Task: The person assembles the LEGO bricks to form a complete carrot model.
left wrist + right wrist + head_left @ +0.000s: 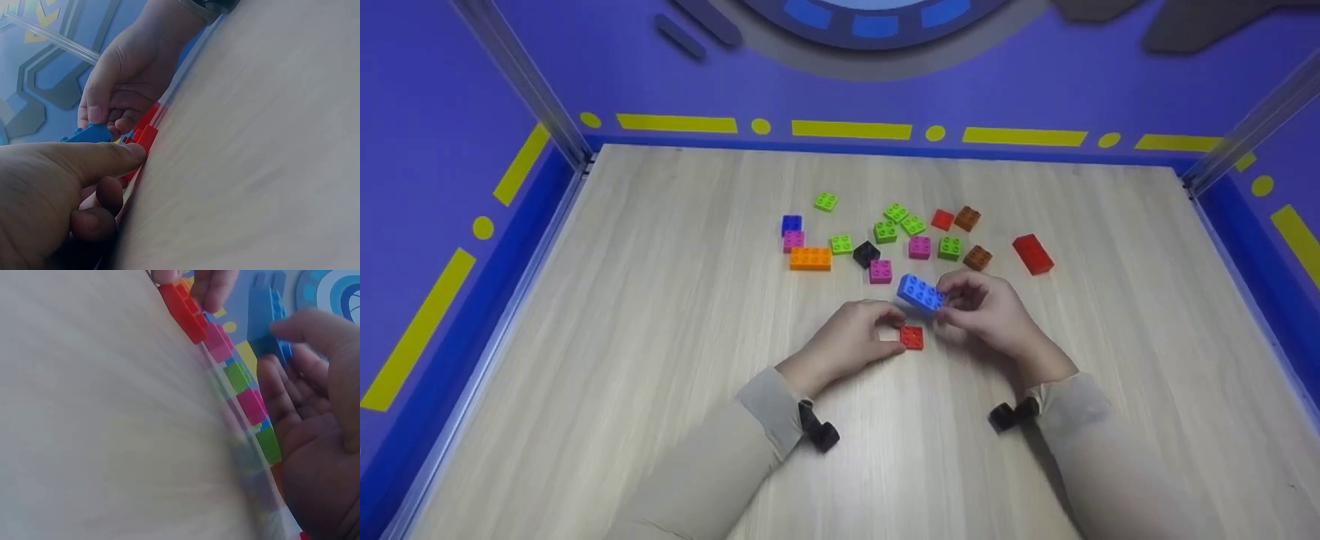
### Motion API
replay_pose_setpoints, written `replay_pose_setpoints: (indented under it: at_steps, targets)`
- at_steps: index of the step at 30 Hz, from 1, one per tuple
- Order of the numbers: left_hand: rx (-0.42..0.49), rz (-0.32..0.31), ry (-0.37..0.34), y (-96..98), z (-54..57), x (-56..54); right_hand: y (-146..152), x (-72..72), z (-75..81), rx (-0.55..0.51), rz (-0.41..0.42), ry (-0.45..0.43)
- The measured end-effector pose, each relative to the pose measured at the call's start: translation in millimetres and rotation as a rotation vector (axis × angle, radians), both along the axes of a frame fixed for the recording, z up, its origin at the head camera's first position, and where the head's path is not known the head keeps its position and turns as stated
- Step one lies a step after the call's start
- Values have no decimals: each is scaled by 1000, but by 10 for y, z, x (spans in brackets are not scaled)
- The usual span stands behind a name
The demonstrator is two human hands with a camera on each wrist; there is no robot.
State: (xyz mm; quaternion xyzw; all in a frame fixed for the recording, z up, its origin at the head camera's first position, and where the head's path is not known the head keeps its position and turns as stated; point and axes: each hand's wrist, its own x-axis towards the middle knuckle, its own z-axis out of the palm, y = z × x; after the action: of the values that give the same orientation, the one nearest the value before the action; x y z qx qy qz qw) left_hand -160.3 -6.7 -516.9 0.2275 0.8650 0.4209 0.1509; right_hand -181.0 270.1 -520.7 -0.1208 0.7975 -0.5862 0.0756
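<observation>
My right hand (996,313) holds a long blue building brick (916,290) by one end, studs up and slightly tilted, over the table. In the right wrist view the thumb and fingers pinch the blue brick (262,318). My left hand (844,341) grips a small square red brick (912,337) by its left side, low at the tabletop. The left wrist view has the left thumb against the edge of the red brick (147,136). The blue brick is just beyond the red one, apart from it in the head view.
Behind the hands lie several loose bricks on the wooden table (675,300): an orange brick (810,259), a black brick (866,253), a pink brick (880,271), a brown brick (978,257) and a long red brick (1033,253). Blue panels (855,101) wall the table.
</observation>
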Motion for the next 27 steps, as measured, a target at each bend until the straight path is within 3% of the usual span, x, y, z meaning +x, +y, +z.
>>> replay_pose_setpoints:
  at_steps: [6,12,18,27]
  targets:
    - [30,6,-2,2,-29,-11,61,18,10,-70,162,-1]
    - [32,20,-35,2,-34,-13,95,21,21,-52,283,-18]
    - [44,30,-73,1,-22,-19,70,35,61,59,292,-37]
    - [44,17,-54,-19,-35,-24,30,32,64,168,297,-50]
